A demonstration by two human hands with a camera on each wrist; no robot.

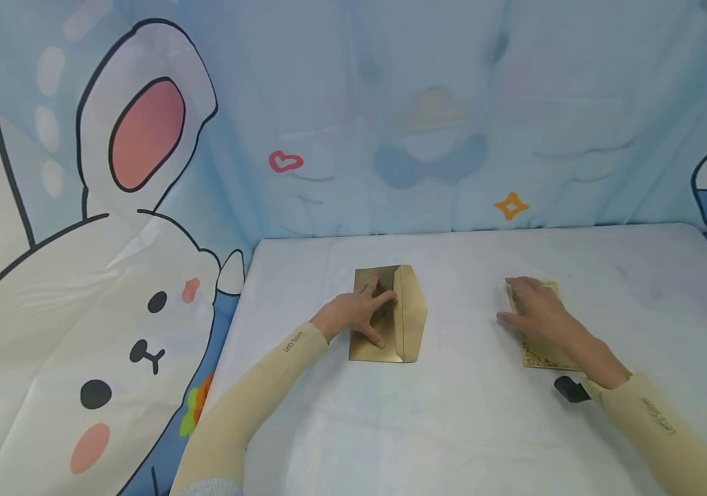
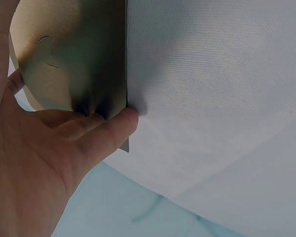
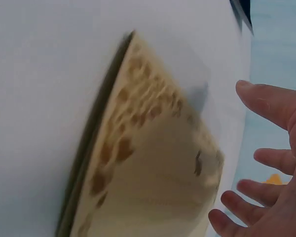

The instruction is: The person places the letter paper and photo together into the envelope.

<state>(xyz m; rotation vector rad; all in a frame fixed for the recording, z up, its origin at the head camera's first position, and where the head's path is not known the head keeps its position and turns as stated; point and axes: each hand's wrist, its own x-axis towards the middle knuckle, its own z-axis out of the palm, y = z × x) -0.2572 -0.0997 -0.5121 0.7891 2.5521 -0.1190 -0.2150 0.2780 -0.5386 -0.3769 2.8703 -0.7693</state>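
Observation:
A gold envelope [image 1: 388, 326] lies on the white table in the head view, its pointed flap [image 1: 414, 313] folded out to the right. My left hand [image 1: 356, 313] rests on the envelope with fingers spread. In the left wrist view, fingertips [image 2: 128, 117] touch the envelope's shiny face [image 2: 84, 54] close to one edge. To the right lies a pale gold card [image 1: 542, 351] with a brown ornate border. Over this card is my right hand [image 1: 536, 310]. Its fingers are spread and apart from the card's surface [image 3: 153, 168] in the right wrist view.
A white-covered table [image 1: 453, 427] carries both items, with a stretch of cloth between them. Behind it hangs a blue curtain [image 1: 341, 193] printed with cartoon shapes, including a large white rabbit [image 1: 161, 289] at the left. A small black piece [image 1: 570, 389] sits by the right wrist.

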